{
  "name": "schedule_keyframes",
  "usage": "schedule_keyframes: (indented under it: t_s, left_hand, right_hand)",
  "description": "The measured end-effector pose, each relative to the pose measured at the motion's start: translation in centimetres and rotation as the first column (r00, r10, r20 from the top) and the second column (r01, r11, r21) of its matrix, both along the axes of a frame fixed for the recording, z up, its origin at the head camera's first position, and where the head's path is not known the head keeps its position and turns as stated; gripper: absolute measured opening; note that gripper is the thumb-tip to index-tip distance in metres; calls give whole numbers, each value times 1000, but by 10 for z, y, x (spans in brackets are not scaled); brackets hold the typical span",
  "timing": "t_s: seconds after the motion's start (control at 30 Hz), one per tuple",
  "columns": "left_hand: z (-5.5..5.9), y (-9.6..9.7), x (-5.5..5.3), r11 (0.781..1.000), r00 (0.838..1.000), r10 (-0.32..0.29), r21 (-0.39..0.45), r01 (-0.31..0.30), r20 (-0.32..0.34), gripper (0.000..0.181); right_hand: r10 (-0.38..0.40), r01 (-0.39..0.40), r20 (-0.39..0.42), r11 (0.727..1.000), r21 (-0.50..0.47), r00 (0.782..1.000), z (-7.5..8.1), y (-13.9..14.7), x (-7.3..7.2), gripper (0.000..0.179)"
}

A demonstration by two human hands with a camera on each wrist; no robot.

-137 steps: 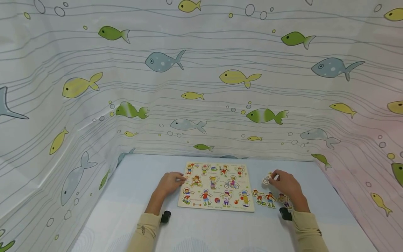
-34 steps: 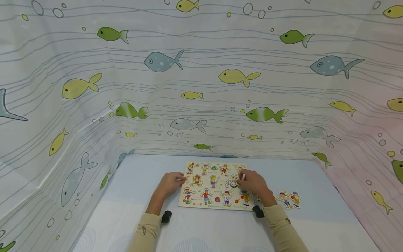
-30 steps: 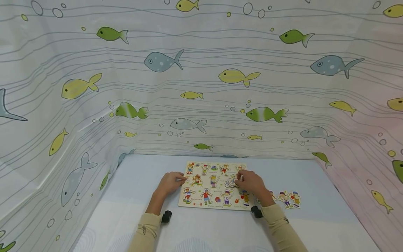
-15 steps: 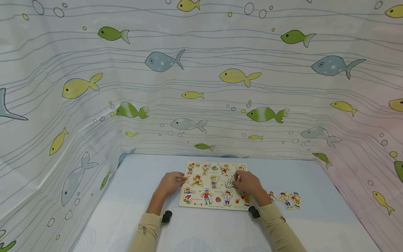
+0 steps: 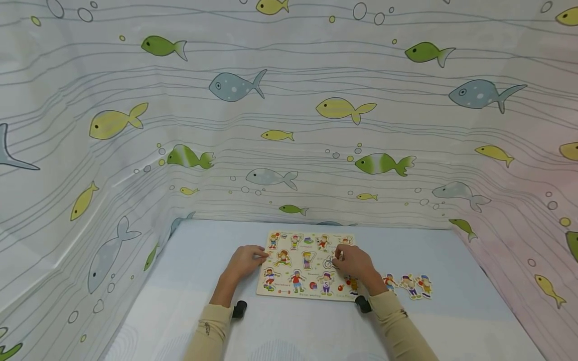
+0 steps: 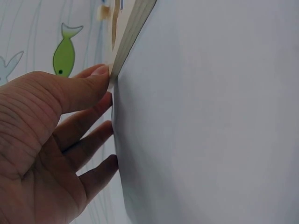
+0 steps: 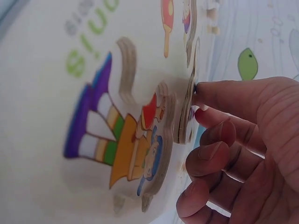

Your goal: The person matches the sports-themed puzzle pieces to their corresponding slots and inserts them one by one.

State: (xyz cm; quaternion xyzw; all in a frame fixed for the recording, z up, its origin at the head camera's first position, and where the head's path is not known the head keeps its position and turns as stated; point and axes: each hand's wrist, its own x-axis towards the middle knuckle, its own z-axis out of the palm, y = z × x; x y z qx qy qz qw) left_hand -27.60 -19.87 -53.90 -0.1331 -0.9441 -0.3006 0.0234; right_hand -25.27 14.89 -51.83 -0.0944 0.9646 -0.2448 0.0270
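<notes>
A wooden puzzle board [image 5: 289, 295] printed with children playing sports lies flat on the table. At its left edge my left hand [image 5: 246, 260] touches the side with thumb and fingertips; in the left wrist view the thumb [image 6: 86, 91] meets the board's edge [image 6: 133, 35], its fingers loosely spread. Over the board's right half, my right hand [image 5: 355, 261] pinches a cyclist puzzle piece [image 5: 328, 263] above the middle row. Seen edge-on in the right wrist view, this thin piece [image 7: 184, 119] stands tilted against or just off the board; which, I cannot tell. Fingers hide most of its picture.
Right of the board lie several loose figure pieces [image 5: 410, 287], partly behind the right forearm. A pale cloth [image 5: 289, 331] covers the table. Fish-patterned sheeting [image 5: 280, 160] rises at the back and both sides. Black wrist cameras [image 5: 239, 310] sit on both wrists.
From the right of the board, my right hand has brought the cyclist piece left over the middle row. Within the last second it shifts slightly further left. The left hand stays put.
</notes>
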Motion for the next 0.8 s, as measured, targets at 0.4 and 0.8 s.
schedule_keyframes:
  t_s: [0.4,0.8]
  left_hand:
    - [2,1,0,1000,1000,-14,-13,14,-19,13]
    - [1,0,0,1000,1000,-5,-18,5,-7,13]
  right_hand:
    - [-6,6,0,1000,19,1000,-11,-1,-5,15]
    - [-12,13,47,1000,-24,999,-2,6,0,15]
